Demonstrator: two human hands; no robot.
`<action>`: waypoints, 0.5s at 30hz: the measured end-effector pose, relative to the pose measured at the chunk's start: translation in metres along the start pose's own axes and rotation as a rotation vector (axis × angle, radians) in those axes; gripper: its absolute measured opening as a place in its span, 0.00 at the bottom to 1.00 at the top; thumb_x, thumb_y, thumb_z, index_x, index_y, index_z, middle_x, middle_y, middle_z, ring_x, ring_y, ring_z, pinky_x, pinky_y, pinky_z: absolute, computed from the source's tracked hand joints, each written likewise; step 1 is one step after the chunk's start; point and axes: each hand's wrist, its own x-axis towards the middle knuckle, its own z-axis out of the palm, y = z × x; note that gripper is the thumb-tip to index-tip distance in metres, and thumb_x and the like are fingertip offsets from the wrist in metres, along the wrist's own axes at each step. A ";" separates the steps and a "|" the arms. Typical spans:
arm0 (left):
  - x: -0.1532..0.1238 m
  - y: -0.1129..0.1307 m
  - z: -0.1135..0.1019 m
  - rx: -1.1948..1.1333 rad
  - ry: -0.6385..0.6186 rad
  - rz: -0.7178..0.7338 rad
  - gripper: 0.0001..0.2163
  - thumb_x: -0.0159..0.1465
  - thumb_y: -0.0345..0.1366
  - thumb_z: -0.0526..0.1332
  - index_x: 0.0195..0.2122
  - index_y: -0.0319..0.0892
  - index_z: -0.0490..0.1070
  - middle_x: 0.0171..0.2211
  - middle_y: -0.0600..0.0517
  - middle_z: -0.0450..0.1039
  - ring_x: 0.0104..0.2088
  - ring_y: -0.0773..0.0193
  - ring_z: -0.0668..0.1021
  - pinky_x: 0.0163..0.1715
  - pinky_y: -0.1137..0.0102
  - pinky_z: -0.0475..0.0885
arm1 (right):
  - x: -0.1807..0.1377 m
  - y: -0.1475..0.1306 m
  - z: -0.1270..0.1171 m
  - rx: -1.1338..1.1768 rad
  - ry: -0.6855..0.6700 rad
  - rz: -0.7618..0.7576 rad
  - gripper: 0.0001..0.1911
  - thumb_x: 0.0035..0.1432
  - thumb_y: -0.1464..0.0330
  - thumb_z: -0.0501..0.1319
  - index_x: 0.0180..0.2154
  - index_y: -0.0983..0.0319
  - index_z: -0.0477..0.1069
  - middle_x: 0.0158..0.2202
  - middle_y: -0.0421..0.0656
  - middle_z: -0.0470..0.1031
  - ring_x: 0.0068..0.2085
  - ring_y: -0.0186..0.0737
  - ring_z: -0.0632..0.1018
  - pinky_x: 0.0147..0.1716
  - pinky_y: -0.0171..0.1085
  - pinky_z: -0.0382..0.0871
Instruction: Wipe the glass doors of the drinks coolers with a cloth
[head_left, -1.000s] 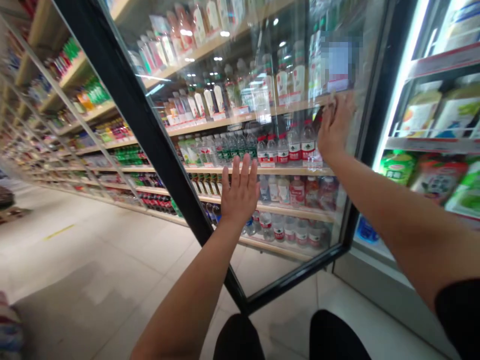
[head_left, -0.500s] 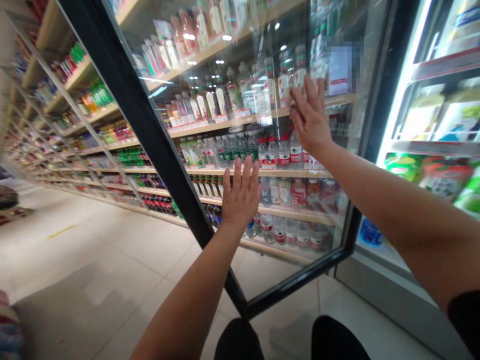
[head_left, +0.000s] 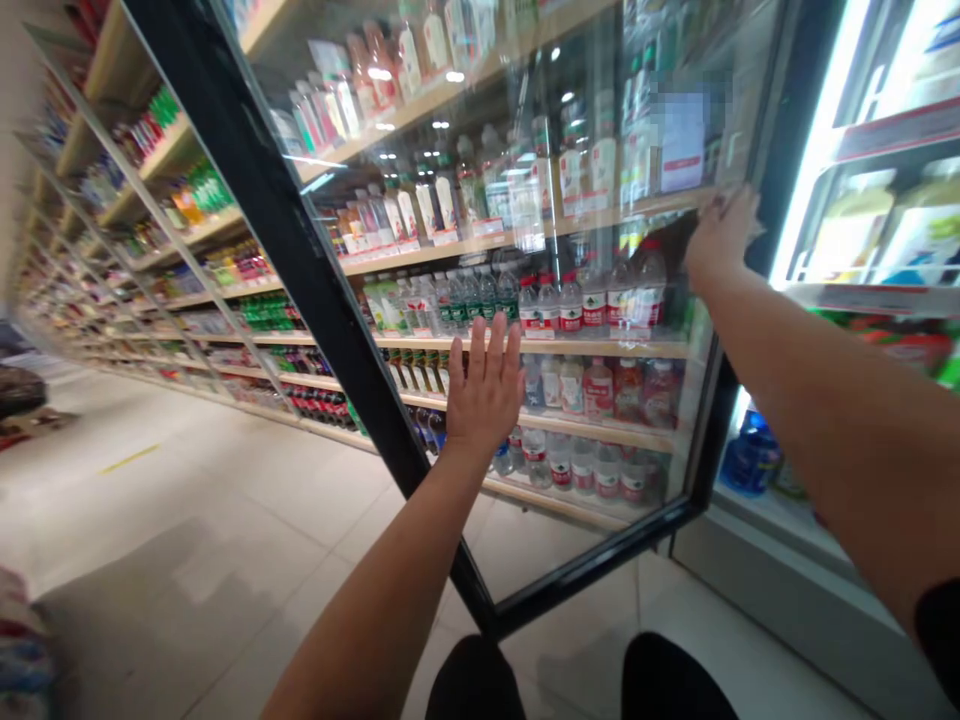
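Observation:
The glass door (head_left: 600, 545) of a drinks fridge stands swung out in front of me in its black frame. My left hand (head_left: 486, 390) lies flat against the pane, fingers spread and pointing up. Farther right and higher, my right hand (head_left: 721, 240) is at the glass near the hinge-side frame. Its fingers are bent and pressed together, and a small pale scrap shows by the fingertips. What that is I cannot make out. A sheet with a pale lilac face (head_left: 681, 150) shows on the glass just above this hand, partly blurred.
Behind the glass, shelves (head_left: 450, 250) hold rows of bottled drinks and run far off to the left. On the right is the lit fridge (head_left: 847, 300) with bottles and packs inside. Pale floor tiles (head_left: 247, 520) lie below, and patterned fabric (head_left: 22, 640) shows at the lower left.
My right hand has moved right across the glass, from mid-pane to near the hinge-side frame. My left hand has stayed flat in its place, and the door looks unmoved.

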 end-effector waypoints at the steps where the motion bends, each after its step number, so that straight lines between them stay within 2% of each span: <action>1: 0.000 0.000 0.000 -0.003 -0.011 -0.005 0.37 0.71 0.35 0.55 0.75 0.41 0.33 0.75 0.42 0.38 0.74 0.51 0.35 0.72 0.42 0.38 | -0.006 -0.008 0.007 -0.009 0.067 0.067 0.38 0.71 0.47 0.30 0.73 0.60 0.35 0.77 0.43 0.40 0.75 0.54 0.32 0.71 0.68 0.20; 3: 0.000 0.000 -0.001 -0.014 -0.029 -0.015 0.37 0.71 0.35 0.55 0.75 0.41 0.32 0.75 0.41 0.39 0.74 0.50 0.37 0.72 0.41 0.38 | -0.036 -0.030 0.024 -0.054 0.170 0.138 0.37 0.72 0.50 0.35 0.73 0.60 0.38 0.77 0.42 0.37 0.76 0.54 0.35 0.73 0.65 0.28; 4: 0.000 0.000 -0.001 -0.018 -0.031 -0.018 0.37 0.72 0.35 0.55 0.75 0.41 0.32 0.74 0.41 0.39 0.74 0.50 0.37 0.72 0.41 0.37 | -0.059 -0.042 0.031 -0.079 0.176 0.123 0.35 0.72 0.52 0.38 0.73 0.60 0.41 0.77 0.41 0.36 0.76 0.53 0.37 0.74 0.61 0.33; 5: 0.000 0.000 -0.001 -0.018 -0.031 -0.020 0.37 0.72 0.36 0.54 0.75 0.41 0.33 0.74 0.41 0.39 0.74 0.50 0.37 0.72 0.42 0.37 | -0.084 -0.053 0.038 -0.111 0.140 0.047 0.35 0.72 0.56 0.41 0.73 0.63 0.41 0.77 0.45 0.37 0.76 0.53 0.38 0.74 0.65 0.35; 7: 0.000 0.000 -0.001 -0.014 -0.019 -0.016 0.36 0.73 0.36 0.53 0.75 0.40 0.33 0.74 0.41 0.40 0.74 0.51 0.36 0.72 0.42 0.37 | -0.134 -0.069 0.046 -0.140 0.031 -0.073 0.33 0.70 0.62 0.42 0.73 0.57 0.42 0.77 0.42 0.40 0.76 0.50 0.39 0.73 0.66 0.40; 9: 0.001 0.000 0.000 -0.014 -0.016 -0.009 0.35 0.73 0.36 0.53 0.75 0.40 0.32 0.74 0.41 0.40 0.74 0.51 0.35 0.72 0.43 0.37 | -0.163 -0.076 0.047 -0.148 -0.040 -0.132 0.33 0.69 0.63 0.44 0.73 0.53 0.43 0.76 0.39 0.42 0.76 0.50 0.40 0.73 0.67 0.42; 11: 0.001 -0.001 0.000 -0.021 -0.021 -0.007 0.36 0.73 0.36 0.53 0.75 0.40 0.32 0.74 0.41 0.39 0.74 0.50 0.37 0.72 0.42 0.38 | -0.159 -0.078 0.043 -0.142 -0.049 -0.141 0.33 0.69 0.63 0.44 0.73 0.53 0.43 0.77 0.38 0.41 0.76 0.51 0.40 0.73 0.66 0.43; 15: 0.001 0.000 0.000 -0.014 -0.018 -0.014 0.36 0.72 0.36 0.54 0.75 0.40 0.33 0.74 0.40 0.38 0.74 0.49 0.37 0.72 0.41 0.38 | -0.082 -0.093 0.032 -0.079 0.111 -0.103 0.34 0.72 0.60 0.45 0.73 0.59 0.39 0.77 0.38 0.32 0.76 0.45 0.40 0.75 0.55 0.45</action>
